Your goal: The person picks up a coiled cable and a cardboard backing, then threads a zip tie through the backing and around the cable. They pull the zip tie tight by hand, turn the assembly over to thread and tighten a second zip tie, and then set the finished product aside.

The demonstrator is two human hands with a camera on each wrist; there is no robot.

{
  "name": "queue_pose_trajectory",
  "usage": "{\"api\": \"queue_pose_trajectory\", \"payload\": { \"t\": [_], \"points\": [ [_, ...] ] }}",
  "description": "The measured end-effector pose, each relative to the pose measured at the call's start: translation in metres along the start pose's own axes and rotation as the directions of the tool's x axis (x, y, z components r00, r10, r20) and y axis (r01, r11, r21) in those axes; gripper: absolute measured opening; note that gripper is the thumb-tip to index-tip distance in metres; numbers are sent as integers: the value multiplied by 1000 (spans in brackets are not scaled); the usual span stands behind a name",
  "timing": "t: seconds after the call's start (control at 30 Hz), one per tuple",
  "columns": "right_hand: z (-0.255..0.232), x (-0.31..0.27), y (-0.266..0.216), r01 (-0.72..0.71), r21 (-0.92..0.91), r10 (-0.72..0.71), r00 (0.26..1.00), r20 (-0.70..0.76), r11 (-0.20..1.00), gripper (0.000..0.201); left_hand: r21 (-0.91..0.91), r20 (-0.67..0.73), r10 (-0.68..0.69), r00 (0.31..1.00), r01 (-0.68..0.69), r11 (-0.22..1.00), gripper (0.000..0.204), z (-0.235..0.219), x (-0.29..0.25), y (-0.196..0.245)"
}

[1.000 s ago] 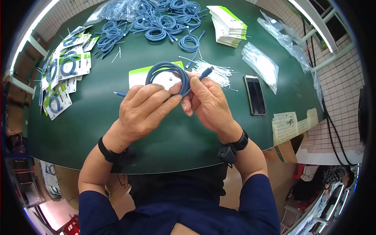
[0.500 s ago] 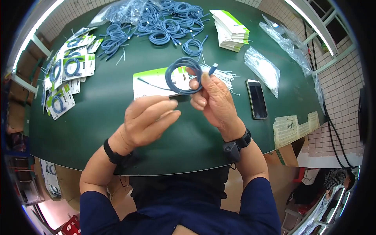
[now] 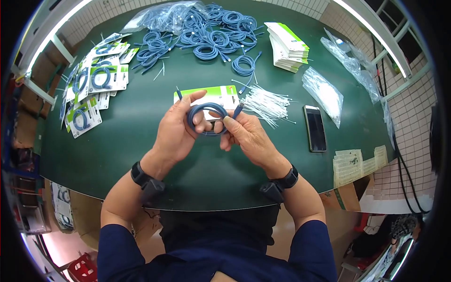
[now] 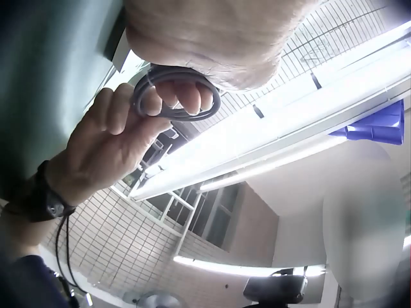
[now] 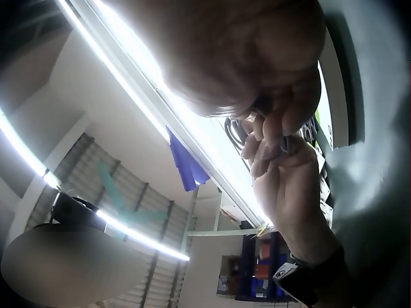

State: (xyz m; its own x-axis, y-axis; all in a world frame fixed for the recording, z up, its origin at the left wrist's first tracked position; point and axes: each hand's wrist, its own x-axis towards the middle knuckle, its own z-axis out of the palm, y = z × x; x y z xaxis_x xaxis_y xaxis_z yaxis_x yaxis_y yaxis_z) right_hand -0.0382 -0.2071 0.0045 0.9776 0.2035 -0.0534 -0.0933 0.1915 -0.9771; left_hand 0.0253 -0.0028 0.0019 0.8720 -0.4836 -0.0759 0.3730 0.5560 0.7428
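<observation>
A coiled blue cable (image 3: 206, 106) is held up between both hands over the middle of the table. My left hand (image 3: 174, 128) grips the coil's left side, fingertips curled through the loop. On the other side my right hand (image 3: 253, 138) pinches the coil between thumb and fingers, with a plug end (image 3: 238, 110) sticking up beside the thumb. The other cable end (image 3: 179, 93) points up past the left hand. Behind the coil lies a green and white packaging card (image 3: 226, 93), partly covered. In the left wrist view, fingertips show inside the coil (image 4: 210, 106).
White cable ties (image 3: 268, 104) lie in a heap right of the card. Further back are a pile of coiled blue cables (image 3: 218, 40) and a stack of cards (image 3: 289, 49). Packed cables (image 3: 101, 77) fill the left side. A phone (image 3: 314, 129) and a plastic bag (image 3: 324, 94) lie right.
The left hand let go of the coil, drew back, then took hold of it again with fingers through the loop. The right hand kept its pinch, and the coil came lower, nearer the body.
</observation>
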Motion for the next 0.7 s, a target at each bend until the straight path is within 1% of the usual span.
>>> {"api": "queue_pose_trajectory", "payload": {
  "t": [0.03, 0.07, 0.1, 0.13, 0.17, 0.2, 0.23, 0.27, 0.3, 0.33, 0.37, 0.4, 0.43, 0.5, 0.53, 0.57, 0.6, 0.63, 0.67, 0.7],
  "points": [
    [-3, 1, 1, 15, -52, -13, 999, 47, 999, 42, -8, -10, 0, 1000, 0, 1000, 50, -4, 0, 2],
    [-5, 1, 1, 35, -101, -25, 995, 95, 994, 42, -37, 21, -38, 999, 39, 999, 47, -4, -1, 7],
    [-6, 1, 1, 30, -101, -20, 995, 100, 994, 42, -62, 55, -75, 996, 78, 995, 44, -3, -2, 14],
    [-6, 1, -1, 19, -129, 0, 990, 143, 991, 42, -84, 91, -111, 990, 119, 989, 41, -3, -1, 17],
    [-6, 0, -2, 9, -155, 20, 983, 184, 988, 41, -84, 86, -113, 990, 120, 989, 41, -4, -1, 18],
    [-5, 0, -2, 1, -180, 40, 974, 222, 984, 41, -21, 64, -150, 987, 151, 988, 37, -5, 0, 18],
    [-4, 0, -1, -3, -175, 42, 974, 222, 985, 41, 42, 40, -185, 982, 184, 982, 34, -6, 0, 18],
    [-2, 0, 0, -19, -116, 41, 980, 192, 993, 41, 100, 12, -220, 975, 218, 971, 31, -7, 0, 17],
    [0, 1, 2, -35, -56, 44, 985, 164, 998, 40, 96, 3, -224, 975, 222, 970, 31, -7, 0, 17],
    [1, 2, 3, -49, 3, 48, 990, 136, 999, 40, 141, -20, -199, 980, 200, 970, 28, -6, 1, 16],
    [0, 3, 5, -55, 6, 53, 989, 139, 998, 40, 186, -40, -173, 984, 178, 966, 26, -4, 3, 16],
    [-3, 5, 6, -46, -15, 47, 990, 130, 999, 40, 231, -60, -148, 987, 157, 960, 24, -2, 5, 15],
    [-6, 6, 9, -41, -34, 44, 992, 121, 999, 39, 227, -69, -154, 986, 166, 960, 24, -1, 7, 13],
    [-3, 3, 15, -51, -42, 56, 992, 114, 998, 39, 335, -95, -58, 994, 87, 938, 22, 0, 10, 7],
    [-1, 2, 14, -44, -73, 50, 994, 95, 996, 38, 392, -98, -6, 995, 44, 919, 21, 0, 10, 5],
    [1, 3, 9, -28, -110, 37, 996, 76, 993, 37, 393, -98, -5, 995, 43, 918, 21, -2, 10, 5],
    [1, 5, 5, -8, -152, 18, 998, 60, 988, 36, 403, -85, -45, 995, 76, 912, 21, -2, 12, 7],
    [1, 7, 2, -2, -155, 12, 998, 62, 988, 36, 412, -74, -87, 994, 110, 905, 20, -3, 12, 7],
    [0, 7, 0, -33, -220, 56, 994, 96, 975, 34, 421, -64, -131, 989, 146, 895, 20, -2, 12, 8],
    [-1, 6, -1, -64, -283, 103, 987, 124, 957, 33, 422, -63, -130, 990, 144, 895, 20, -1, 12, 9]
  ]
}}
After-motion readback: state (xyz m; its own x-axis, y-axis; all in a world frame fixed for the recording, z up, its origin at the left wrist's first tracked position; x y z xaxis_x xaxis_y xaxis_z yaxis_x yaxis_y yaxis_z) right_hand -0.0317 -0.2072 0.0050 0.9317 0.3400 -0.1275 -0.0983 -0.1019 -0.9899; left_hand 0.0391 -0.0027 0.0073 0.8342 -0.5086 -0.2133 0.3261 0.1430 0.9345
